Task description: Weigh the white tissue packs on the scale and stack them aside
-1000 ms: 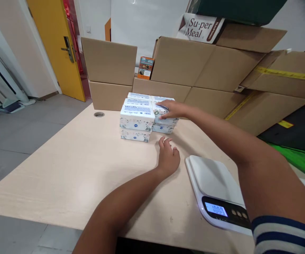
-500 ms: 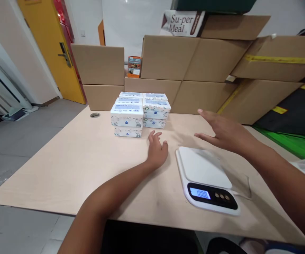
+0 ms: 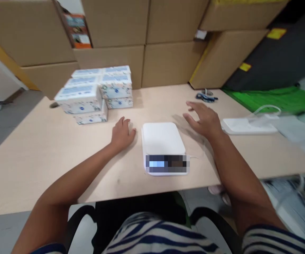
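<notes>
A white digital scale (image 3: pixel 163 138) lies on the wooden table with nothing on its plate; its lit display is blurred out. My left hand (image 3: pixel 122 134) rests on the table just left of the scale, fingers loosely curled and apart, holding nothing. On the other side, my right hand (image 3: pixel 203 119) hovers over the table to the right of the scale, thumb and fingers apart and nothing between them. Beyond my left hand stand stacked white tissue packs (image 3: pixel 79 98) with floral print, two layers high in two columns.
Cardboard boxes (image 3: pixel 115 23) wall off the table's back edge. A white power strip (image 3: pixel 247 126) with a cord lies at the right, near a clear plastic bag (image 3: pixel 297 130). A dark cable bundle (image 3: pixel 206 97) sits at the back right, before a green sheet (image 3: pixel 263 106).
The view has turned down and to the right, so the scale and stack appear further left. My right hand has lowered beside the scale. My left hand stays near the scale's left side.
</notes>
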`<state>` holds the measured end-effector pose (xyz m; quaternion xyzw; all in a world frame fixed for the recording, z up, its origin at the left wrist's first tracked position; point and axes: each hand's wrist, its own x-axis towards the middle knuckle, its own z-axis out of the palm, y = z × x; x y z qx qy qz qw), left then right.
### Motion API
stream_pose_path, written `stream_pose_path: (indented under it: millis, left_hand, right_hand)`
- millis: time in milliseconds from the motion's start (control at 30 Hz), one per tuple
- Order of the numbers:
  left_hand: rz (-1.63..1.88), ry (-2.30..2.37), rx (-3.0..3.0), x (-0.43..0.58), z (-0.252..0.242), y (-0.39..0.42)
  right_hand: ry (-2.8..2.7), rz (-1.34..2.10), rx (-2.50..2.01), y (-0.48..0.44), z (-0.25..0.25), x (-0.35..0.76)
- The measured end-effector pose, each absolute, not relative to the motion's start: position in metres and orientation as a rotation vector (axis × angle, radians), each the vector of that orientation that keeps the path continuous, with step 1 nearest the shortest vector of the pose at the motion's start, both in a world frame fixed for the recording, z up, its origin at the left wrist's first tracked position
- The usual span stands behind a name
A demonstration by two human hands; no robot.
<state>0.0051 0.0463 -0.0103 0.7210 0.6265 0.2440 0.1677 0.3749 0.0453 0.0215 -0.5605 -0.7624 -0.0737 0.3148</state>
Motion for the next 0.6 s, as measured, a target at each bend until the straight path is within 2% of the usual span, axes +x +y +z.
stream_pose_path:
  millis: [67, 200, 300, 600]
  left_hand:
    - [0.477, 1.776, 2.254, 0.009, -0.006, 0.046]
    - [0.288, 1.762, 2.356, 0.011, -0.005, 0.047]
    - [0.235, 1.732, 2.324, 0.01, -0.006, 0.049]
    - [0.175, 1.681, 2.276, 0.011, -0.006, 0.055]
  right_hand:
    - [-1.94, -0.289, -1.516, 0.047, 0.025, 0.384]
    - [-1.898, -0.399, -1.603, 0.046, 0.03, 0.401]
    - [-1.921, -0.394, -1.629, 0.041, 0.034, 0.402]
    - [-1.995, -0.366, -1.288, 0.054, 0.023, 0.404]
